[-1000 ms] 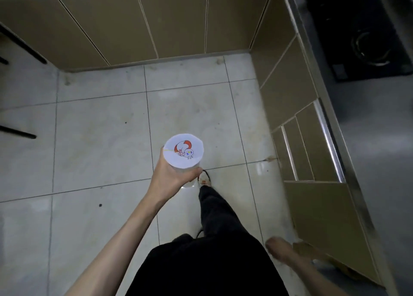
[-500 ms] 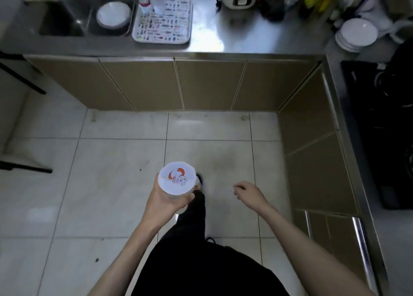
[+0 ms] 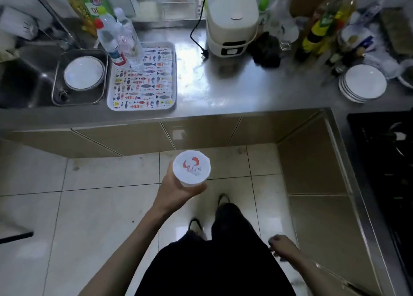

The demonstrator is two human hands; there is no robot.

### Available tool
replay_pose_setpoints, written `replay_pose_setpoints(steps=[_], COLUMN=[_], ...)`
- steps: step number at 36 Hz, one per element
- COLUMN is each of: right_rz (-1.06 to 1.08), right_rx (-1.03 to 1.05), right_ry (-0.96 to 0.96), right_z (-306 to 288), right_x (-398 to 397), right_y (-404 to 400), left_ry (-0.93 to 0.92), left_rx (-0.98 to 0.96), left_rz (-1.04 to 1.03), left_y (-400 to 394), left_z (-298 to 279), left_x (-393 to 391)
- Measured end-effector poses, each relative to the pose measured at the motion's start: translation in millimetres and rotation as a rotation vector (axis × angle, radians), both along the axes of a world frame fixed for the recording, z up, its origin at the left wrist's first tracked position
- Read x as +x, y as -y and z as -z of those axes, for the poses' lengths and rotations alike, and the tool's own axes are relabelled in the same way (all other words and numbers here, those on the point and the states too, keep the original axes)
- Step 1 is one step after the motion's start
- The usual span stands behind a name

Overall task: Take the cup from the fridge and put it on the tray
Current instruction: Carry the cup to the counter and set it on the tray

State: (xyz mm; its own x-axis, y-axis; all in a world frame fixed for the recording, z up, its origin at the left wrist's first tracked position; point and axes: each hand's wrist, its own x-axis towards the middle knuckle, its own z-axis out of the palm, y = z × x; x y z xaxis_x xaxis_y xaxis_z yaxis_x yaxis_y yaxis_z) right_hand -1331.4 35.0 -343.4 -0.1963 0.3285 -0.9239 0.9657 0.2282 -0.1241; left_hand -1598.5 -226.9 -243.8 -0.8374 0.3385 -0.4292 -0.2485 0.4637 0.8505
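Note:
My left hand grips a clear plastic cup sealed with a white lid that bears a red cartoon print, held upright over the floor in front of the cabinets. A white tray with a coloured fish pattern lies on the steel counter, up and left of the cup. Two plastic water bottles stand on the tray's far left corner. My right hand hangs low by my hip with the fingers curled and nothing in it. The fridge is out of view.
A sink with a wire rack and a white bowl sits left of the tray. A rice cooker with its cord, several bottles and stacked white plates crowd the counter's right. A black stove runs along the right side.
The view has risen from the floor to the counter, bringing the tray into sight closer. The cup has come nearer the cabinets, and my right hand has dropped back to my side.

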Motion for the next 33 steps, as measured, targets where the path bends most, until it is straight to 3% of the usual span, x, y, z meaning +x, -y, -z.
replay_pose_setpoints(steps=[7,22,26,33], right_rz=[-0.096,-0.323,-0.295,-0.392], right_rx=[0.018,-0.064,-0.062,-0.002], right_ry=[0.058,-0.333,-0.344,-0.184], right_z=[24,-7,-1,11], right_x=[-124,-517,-568,-587], right_y=[-67,-117,-115,-101], left_ry=[-0.018,0.010,-0.031,-0.076], left_rx=[0.035,-0.021,-0.075,-0.112], left_rz=[-0.127,-0.463,-0.487,-0.479], left_y=[-72,-114,-110,-109], left_z=[11,17,35,62], left_x=[-103,-294,-357,-466])
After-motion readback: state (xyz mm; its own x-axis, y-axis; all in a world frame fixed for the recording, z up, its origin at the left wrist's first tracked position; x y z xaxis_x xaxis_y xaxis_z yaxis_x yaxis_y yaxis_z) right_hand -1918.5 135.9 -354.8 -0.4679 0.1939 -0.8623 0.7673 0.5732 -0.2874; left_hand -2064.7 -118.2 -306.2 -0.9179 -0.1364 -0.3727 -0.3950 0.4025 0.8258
